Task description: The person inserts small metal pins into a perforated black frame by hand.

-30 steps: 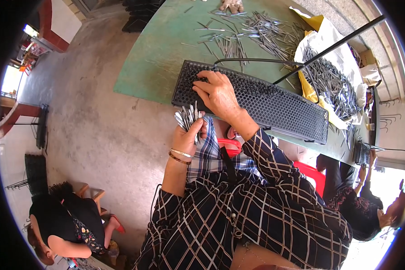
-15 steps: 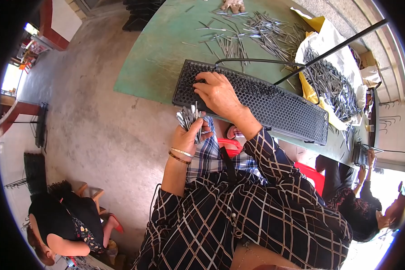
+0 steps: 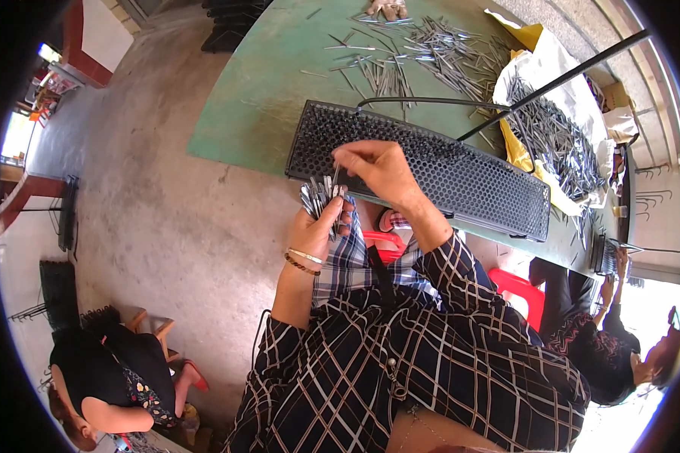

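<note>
My left hand is closed round a bundle of thin metal strips, their ends fanned upward just off the near left edge of a black perforated rack. My right hand is above that rack, thumb and fingers pinched at the top end of one strip beside the bundle. Long and box-like, the rack has rows of round holes and a black bent-rod frame rising from its far side. Dark pieces stand in some of its holes. What lies under my right palm is hidden.
Loose metal strips lie across the green table. At the right a white and yellow sack is heaped with more strips. A glove lies at the far edge. Co-workers sit at lower left and right.
My right hand has drawn back from the rack's holes toward the bundle, and its fingers now pinch at a strip. My left hand has barely moved.
</note>
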`<act>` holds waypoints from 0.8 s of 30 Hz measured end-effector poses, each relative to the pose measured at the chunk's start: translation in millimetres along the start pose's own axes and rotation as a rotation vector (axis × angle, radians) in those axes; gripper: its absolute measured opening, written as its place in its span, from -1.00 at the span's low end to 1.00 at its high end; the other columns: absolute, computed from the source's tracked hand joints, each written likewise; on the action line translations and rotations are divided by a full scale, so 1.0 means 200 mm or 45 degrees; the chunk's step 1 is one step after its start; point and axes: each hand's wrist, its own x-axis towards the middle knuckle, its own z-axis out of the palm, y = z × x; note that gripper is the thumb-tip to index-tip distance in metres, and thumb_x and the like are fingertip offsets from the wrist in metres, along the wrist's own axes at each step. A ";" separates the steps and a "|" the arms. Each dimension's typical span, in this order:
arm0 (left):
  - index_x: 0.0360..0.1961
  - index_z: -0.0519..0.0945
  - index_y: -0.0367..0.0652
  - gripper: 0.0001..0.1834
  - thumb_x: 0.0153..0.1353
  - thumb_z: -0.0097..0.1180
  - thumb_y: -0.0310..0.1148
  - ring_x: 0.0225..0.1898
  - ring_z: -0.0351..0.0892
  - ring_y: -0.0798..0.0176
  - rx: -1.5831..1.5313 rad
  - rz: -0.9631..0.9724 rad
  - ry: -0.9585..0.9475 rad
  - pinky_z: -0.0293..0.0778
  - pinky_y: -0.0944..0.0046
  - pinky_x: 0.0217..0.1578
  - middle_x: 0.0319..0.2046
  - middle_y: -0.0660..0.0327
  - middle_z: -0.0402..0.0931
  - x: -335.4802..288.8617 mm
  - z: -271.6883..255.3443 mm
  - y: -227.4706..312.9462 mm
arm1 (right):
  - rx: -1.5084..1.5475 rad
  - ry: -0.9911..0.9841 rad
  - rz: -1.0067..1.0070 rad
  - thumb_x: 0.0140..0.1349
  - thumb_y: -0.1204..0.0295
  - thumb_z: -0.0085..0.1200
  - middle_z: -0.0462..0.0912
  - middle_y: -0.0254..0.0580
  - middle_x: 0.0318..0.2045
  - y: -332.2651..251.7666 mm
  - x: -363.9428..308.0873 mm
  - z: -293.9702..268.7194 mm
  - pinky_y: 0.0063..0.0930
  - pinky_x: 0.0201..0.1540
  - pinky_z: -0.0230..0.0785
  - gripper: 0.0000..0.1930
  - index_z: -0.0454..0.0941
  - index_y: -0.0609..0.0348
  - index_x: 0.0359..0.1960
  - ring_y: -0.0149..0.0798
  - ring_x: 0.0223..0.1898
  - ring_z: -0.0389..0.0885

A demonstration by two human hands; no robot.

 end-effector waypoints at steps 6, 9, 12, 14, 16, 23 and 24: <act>-0.21 0.53 -0.26 -0.79 0.20 0.11 -0.36 -0.47 0.50 0.41 -0.027 -0.015 0.033 0.41 0.43 -0.54 -0.43 0.20 0.57 0.03 -0.01 -0.03 | -0.237 0.299 -0.279 0.13 0.43 0.16 0.66 -0.11 -0.47 0.04 0.07 0.04 -0.51 -0.39 0.43 -0.80 0.61 0.26 -0.25 -0.37 -0.48 0.60; -0.21 0.53 -0.29 -0.79 0.21 0.10 -0.37 -0.47 0.49 0.41 -0.015 -0.025 0.021 0.41 0.42 -0.52 -0.41 0.17 0.57 0.03 0.01 -0.03 | -0.502 0.359 -0.578 0.08 0.46 0.16 0.64 -0.04 -0.39 0.06 0.08 0.05 -0.30 -0.27 0.44 -0.84 0.60 0.26 -0.31 -0.02 -0.34 0.59; -0.22 0.53 -0.30 -0.81 0.21 0.08 -0.39 -0.47 0.49 0.40 0.009 -0.024 0.011 0.41 0.41 -0.51 -0.39 0.16 0.57 0.03 0.00 -0.04 | -0.602 0.346 -0.628 0.11 0.46 0.16 0.65 -0.09 -0.35 0.07 0.08 0.03 -0.45 -0.33 0.46 -0.82 0.61 0.24 -0.26 -0.21 -0.37 0.62; -0.24 0.52 -0.30 -0.82 0.21 0.07 -0.41 -0.47 0.49 0.40 0.018 -0.020 0.002 0.42 0.41 -0.50 -0.39 0.16 0.57 0.03 -0.01 -0.05 | -0.624 0.358 -0.654 0.10 0.47 0.16 0.65 -0.08 -0.35 0.07 0.08 0.03 -0.41 -0.31 0.46 -0.83 0.61 0.24 -0.26 -0.16 -0.36 0.61; -0.23 0.52 -0.29 -0.83 0.22 0.07 -0.41 -0.45 0.52 0.38 -0.009 -0.050 0.003 0.46 0.38 -0.47 -0.38 0.17 0.57 0.04 -0.02 -0.05 | -0.647 0.368 -0.678 0.09 0.48 0.16 0.64 -0.07 -0.36 0.08 0.08 0.03 -0.37 -0.29 0.45 -0.83 0.61 0.24 -0.27 -0.11 -0.35 0.60; -0.17 0.50 -0.19 -0.82 0.23 0.08 -0.37 -0.34 0.55 0.33 -0.159 -0.226 0.047 0.58 0.25 -0.35 -0.34 0.21 0.55 0.00 -0.01 -0.02 | -0.999 0.306 -0.967 0.00 0.46 0.21 0.57 -0.22 -0.31 0.11 0.08 0.04 -0.33 -0.24 0.33 -0.85 0.62 0.16 -0.35 -0.15 -0.32 0.52; -0.16 0.50 -0.18 -0.81 0.23 0.08 -0.36 -0.33 0.55 0.33 -0.166 -0.235 0.041 0.58 0.23 -0.34 -0.33 0.21 0.55 -0.01 0.00 -0.01 | -1.059 0.313 -0.967 -0.01 0.45 0.21 0.56 -0.25 -0.30 0.10 0.08 0.04 -0.34 -0.24 0.31 -0.85 0.61 0.15 -0.36 -0.18 -0.32 0.50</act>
